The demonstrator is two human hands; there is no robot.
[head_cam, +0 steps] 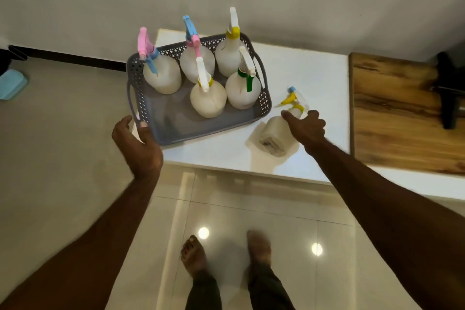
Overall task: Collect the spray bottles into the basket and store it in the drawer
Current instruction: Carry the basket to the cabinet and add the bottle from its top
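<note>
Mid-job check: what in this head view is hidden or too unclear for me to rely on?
- Drawer: nowhere in the head view.
- Right hand: its back covers the fingers at the neck of the loose bottle, so the grip is unclear.
- Left hand: blurred at the near corner of the basket; contact uncertain.
- Dark object on the wooden top: blurred, unidentifiable.
</note>
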